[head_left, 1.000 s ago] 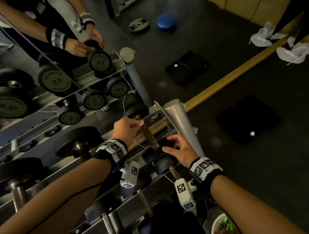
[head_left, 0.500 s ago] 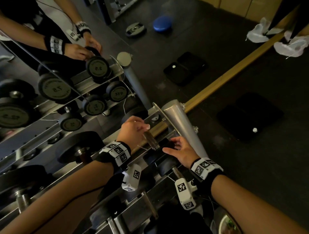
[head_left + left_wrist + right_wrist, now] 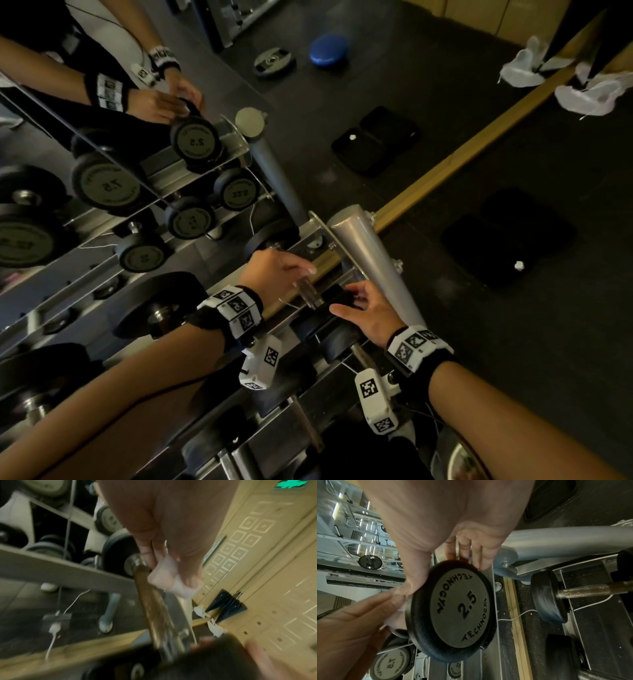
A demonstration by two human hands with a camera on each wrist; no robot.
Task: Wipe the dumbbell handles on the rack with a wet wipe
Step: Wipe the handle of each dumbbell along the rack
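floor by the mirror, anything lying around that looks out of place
Yes: crumpled white wipes lie discarded on the dark floor beside the wooden strip at the mirror's foot, looking like litter rather than binned waste.

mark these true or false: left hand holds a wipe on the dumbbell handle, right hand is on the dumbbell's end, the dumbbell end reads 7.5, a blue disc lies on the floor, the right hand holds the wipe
1. The left hand holds a wipe on the dumbbell handle. True.
2. The right hand holds the dumbbell's end. True.
3. That end reads 7.5. False: it reads 2.5.
4. A blue disc lies on the floor. True.
5. The right hand holds the wipe. False: the left hand has it.
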